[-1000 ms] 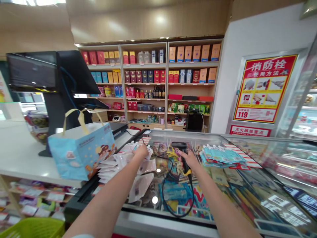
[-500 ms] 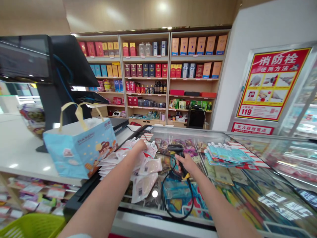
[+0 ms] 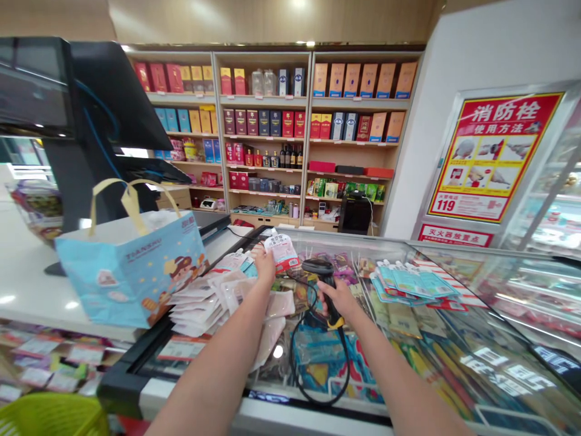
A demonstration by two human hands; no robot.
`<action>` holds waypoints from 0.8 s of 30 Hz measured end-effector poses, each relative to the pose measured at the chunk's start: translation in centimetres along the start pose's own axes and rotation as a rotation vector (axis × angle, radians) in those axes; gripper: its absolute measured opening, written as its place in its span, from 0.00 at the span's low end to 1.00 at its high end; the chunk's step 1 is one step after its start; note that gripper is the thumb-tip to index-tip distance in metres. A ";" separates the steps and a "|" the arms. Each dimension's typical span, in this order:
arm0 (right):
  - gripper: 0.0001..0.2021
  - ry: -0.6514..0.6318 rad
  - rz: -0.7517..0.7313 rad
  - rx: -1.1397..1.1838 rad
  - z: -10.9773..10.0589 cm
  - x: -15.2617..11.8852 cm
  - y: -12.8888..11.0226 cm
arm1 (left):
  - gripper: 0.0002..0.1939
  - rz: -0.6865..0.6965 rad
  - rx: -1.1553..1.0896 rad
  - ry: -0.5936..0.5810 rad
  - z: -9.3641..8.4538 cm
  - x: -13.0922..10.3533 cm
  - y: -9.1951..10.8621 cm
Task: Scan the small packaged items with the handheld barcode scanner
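My left hand (image 3: 264,261) is closed on the edge of a white and red spouted pouch (image 3: 282,251), held up with its printed front showing. Below that hand, a pile of white pouches (image 3: 204,303) spreads over the freezer's glass lid, a few blue ones among them at the back. In my right hand (image 3: 336,298) is a black and yellow barcode scanner (image 3: 318,267), its head turned toward the pouch. The scanner's black cable (image 3: 297,387) loops down over the glass. Blue spouted pouches (image 3: 411,281) lie stacked to the right of the scanner.
A light blue paper bag (image 3: 131,266) stands on the white counter (image 3: 27,254) at left, beside a black monitor (image 3: 113,91). At lower left is a green basket (image 3: 54,415). Shelves (image 3: 263,103) of boxes and bottles line the back wall. Packaged goods show through the freezer glass.
My left hand has lifted away from the pile, moving up and slightly right, and now holds up the white and red pouch. My right hand keeps the scanner nearly in place.
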State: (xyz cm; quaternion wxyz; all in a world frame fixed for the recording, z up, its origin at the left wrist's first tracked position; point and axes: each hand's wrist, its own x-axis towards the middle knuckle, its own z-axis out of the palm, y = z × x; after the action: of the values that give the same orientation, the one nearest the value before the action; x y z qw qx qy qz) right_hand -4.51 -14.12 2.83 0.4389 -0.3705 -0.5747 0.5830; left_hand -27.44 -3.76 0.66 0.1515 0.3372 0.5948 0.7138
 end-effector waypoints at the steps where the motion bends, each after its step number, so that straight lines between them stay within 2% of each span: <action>1: 0.19 -0.003 0.007 -0.012 0.0 0.0 0.0 | 0.06 -0.024 -0.014 -0.006 0.1 -0.2 -0.4; 6: 0.19 -0.044 0.050 -0.066 0.2 -0.2 0.0 | 0.05 -0.091 -0.003 0.007 -0.5 -0.1 -1.2; 15: 0.19 -0.082 0.091 -0.123 0.5 -0.6 0.2 | 0.04 -0.100 0.097 -0.001 -0.5 -0.8 -0.1; 24: 0.19 -0.080 0.110 -0.150 0.4 -0.5 0.3 | 0.05 -0.085 0.104 0.001 -0.7 -1.0 0.0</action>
State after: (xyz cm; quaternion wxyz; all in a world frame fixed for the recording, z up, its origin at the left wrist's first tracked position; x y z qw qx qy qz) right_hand -4.75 -14.68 2.55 0.3542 -0.4096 -0.6125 0.5758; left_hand -27.17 -4.89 0.37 0.1638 0.3188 0.6450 0.6749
